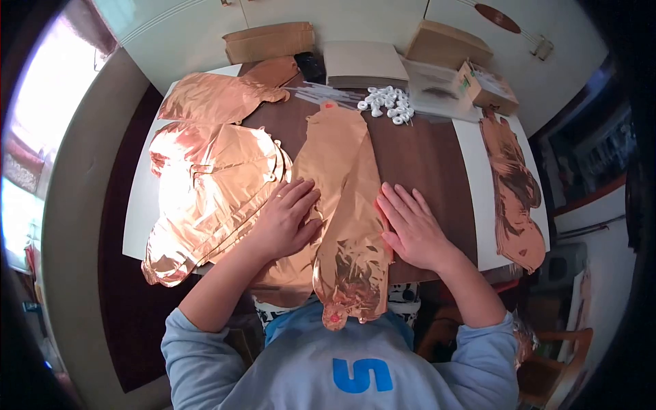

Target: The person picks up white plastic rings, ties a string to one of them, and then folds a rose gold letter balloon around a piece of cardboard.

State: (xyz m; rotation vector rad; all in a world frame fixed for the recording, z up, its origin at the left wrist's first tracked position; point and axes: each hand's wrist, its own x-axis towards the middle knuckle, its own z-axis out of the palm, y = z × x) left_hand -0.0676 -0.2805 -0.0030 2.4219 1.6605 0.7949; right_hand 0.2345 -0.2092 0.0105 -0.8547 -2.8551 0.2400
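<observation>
Brown table, both hands seemingly on copper foil.

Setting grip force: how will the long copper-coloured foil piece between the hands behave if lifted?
The foil piece is probably floppy: it creases along its length and its near end hangs past the edge of the table. Likely light for its size, since it looks thin. The shiny, wrinkled near end suggests it may slip and crumple easily.

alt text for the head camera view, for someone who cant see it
Two bare hands, left and right, press a flat copper foil balloon on a brown table, between more copper foil and white rings beyond.
</observation>
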